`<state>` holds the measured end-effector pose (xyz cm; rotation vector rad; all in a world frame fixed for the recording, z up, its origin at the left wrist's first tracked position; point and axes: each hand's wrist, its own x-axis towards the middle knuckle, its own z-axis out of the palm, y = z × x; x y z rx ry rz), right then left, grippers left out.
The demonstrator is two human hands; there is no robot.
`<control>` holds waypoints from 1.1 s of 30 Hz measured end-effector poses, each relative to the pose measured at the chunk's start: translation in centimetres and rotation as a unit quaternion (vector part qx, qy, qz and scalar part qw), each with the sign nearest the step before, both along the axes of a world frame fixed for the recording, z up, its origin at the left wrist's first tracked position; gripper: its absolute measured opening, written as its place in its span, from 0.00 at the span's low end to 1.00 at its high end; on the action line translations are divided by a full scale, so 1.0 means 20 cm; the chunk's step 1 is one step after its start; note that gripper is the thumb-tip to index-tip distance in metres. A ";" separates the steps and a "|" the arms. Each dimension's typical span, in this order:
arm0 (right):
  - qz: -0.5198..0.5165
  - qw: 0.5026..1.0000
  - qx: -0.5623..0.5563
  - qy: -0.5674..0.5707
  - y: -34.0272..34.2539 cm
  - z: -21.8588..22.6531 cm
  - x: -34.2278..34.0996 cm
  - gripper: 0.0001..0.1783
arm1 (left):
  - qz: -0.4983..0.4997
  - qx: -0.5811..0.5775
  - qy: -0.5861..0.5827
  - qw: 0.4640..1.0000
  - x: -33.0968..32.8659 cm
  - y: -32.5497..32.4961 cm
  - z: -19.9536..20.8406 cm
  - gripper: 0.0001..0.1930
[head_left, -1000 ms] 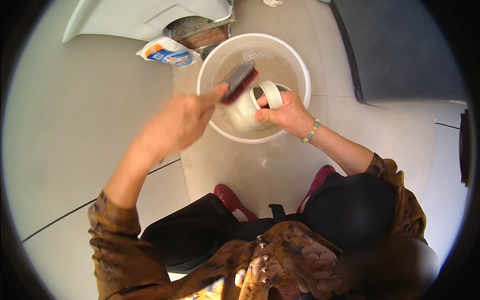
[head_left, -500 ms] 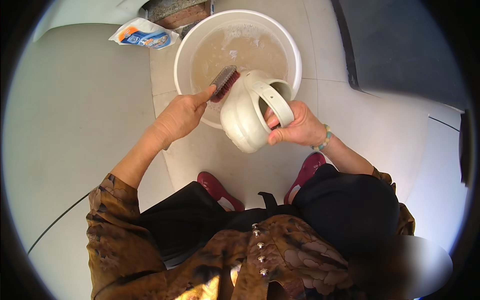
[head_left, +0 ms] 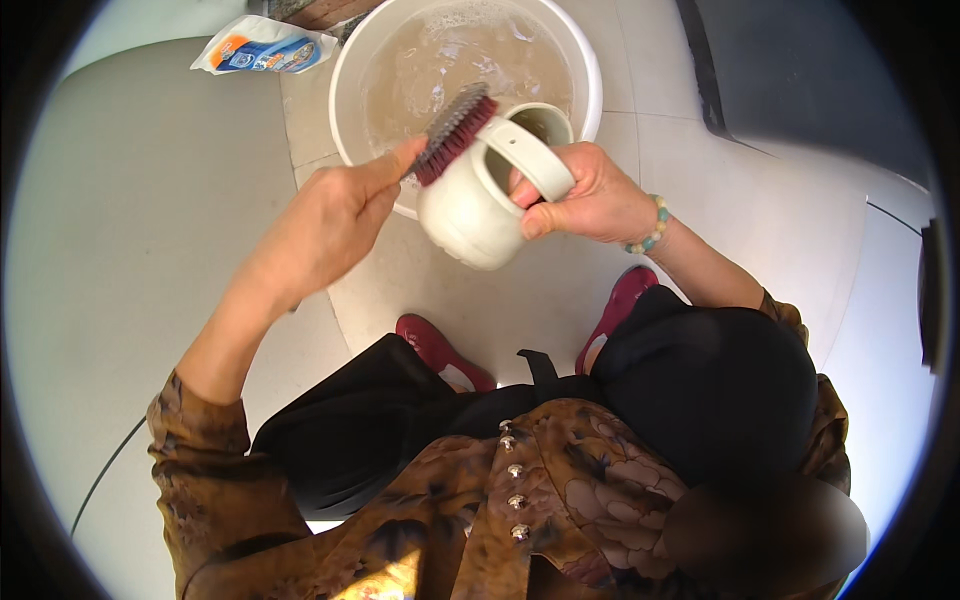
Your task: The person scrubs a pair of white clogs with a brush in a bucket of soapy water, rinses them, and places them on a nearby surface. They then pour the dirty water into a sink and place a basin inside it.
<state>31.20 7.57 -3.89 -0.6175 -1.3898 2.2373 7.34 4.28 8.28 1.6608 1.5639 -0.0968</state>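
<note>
Head view shows the left hand (head_left: 335,215) clamped on a brush (head_left: 450,122), its dark red bristles (head_left: 456,145) seemingly touching a pale clog (head_left: 465,222) near the strap (head_left: 535,158). The right hand (head_left: 600,200) grips the clog, fingers inside its opening, above the near rim of a white basin (head_left: 590,85) holding cloudy water (head_left: 420,60). A packet (head_left: 265,47) lies off the basin's left rim.
</note>
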 end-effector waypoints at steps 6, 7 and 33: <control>-0.023 0.999 0.047 -0.017 0.05 0.01 -0.13 0.10 | 0.069 0.008 0.068 0.995 -0.06 0.04 -0.02 0.20; -0.051 0.998 0.026 -0.025 0.07 0.00 -0.16 0.10 | 0.080 0.033 0.063 0.994 -0.03 0.04 0.08 0.21; -0.296 0.953 0.044 -0.044 0.21 -0.10 -0.51 0.05 | -0.105 0.249 0.379 0.885 0.25 0.32 -0.21 0.26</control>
